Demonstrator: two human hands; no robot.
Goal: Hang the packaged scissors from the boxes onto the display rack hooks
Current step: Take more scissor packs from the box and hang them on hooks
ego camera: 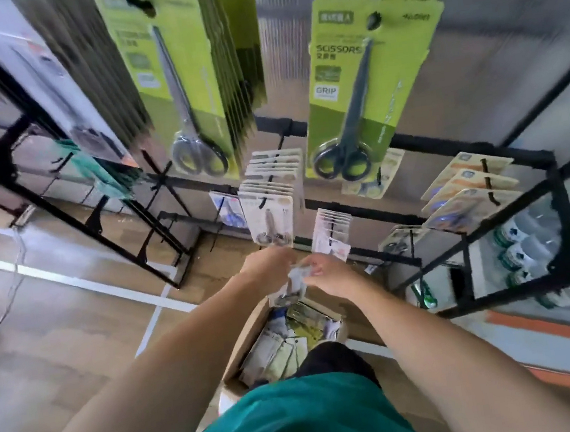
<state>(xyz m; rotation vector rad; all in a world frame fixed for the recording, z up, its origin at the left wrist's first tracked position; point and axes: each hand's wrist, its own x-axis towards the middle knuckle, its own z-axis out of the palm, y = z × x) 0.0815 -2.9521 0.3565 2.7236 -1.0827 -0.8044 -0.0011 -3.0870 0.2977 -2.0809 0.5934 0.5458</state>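
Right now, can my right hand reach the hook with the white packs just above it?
Probably yes: the right hand sits just below the white packs, nothing between, though it grips a scissors pack.

— Where did the box (246, 347) stand?
— On the floor before the rack (558, 180), below both hands, with packaged scissors (279, 350) inside.
— And the hooks?
— Two large packs (359, 72) hung uppermost; smaller packs (269, 214) hung beneath them, above the hands.
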